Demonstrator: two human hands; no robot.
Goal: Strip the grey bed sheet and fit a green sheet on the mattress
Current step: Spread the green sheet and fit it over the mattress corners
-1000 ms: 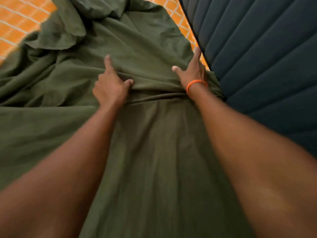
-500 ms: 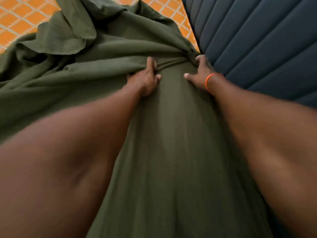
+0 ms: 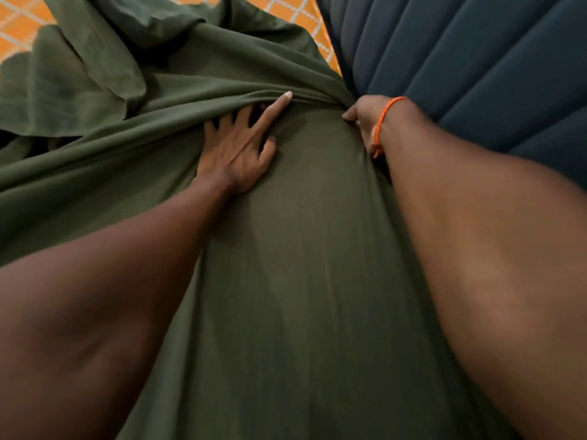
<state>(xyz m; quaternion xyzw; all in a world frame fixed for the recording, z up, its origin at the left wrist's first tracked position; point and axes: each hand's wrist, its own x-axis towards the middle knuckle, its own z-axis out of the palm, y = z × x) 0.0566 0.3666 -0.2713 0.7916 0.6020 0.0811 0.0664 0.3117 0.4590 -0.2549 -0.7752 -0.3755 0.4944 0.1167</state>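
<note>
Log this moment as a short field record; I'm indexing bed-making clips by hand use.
sheet: green sheet pulled smooth in the middle, bunched in folds at upper left
left hand: left hand lies on the sheet, index finger straight, other fingers tucked under a fold
right hand: right hand grips the sheet edge beside the dark blue quilted surface
wrist: orange band on right wrist
floor: orange tiles

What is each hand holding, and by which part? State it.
Left hand: holds nothing; its straight fingers press on the sheet, tips under a gathered fold. Right hand: fingers hidden in that fold beside the mattress; a grip cannot be told.
</note>
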